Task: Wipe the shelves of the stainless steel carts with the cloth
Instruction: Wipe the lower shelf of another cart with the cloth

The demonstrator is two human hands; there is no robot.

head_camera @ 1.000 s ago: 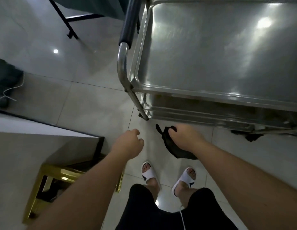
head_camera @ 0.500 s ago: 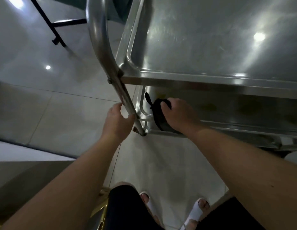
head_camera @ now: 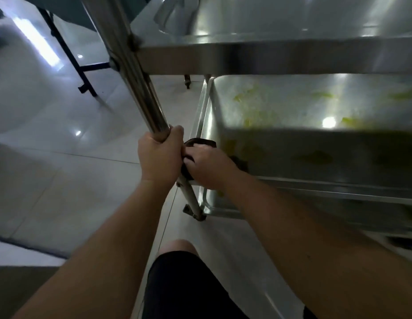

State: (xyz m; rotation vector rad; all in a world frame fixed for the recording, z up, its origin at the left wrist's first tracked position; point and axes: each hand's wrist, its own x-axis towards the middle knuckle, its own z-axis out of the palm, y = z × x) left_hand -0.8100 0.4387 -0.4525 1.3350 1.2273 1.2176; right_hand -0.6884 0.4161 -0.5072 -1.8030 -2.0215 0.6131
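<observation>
Black cloth (head_camera: 199,143) bunched under gripping right hand (head_camera: 208,165) at lower shelf (head_camera: 292,134) corner, left hand (head_camera: 159,157) clamped on cart post (head_camera: 140,88)

Bare forearms, no sleeves. Left hand (head_camera: 157,157) and right hand (head_camera: 208,165) ungloved, no rings or watch. Black shorts (head_camera: 184,288), one bare knee (head_camera: 177,246) showing.
</observation>
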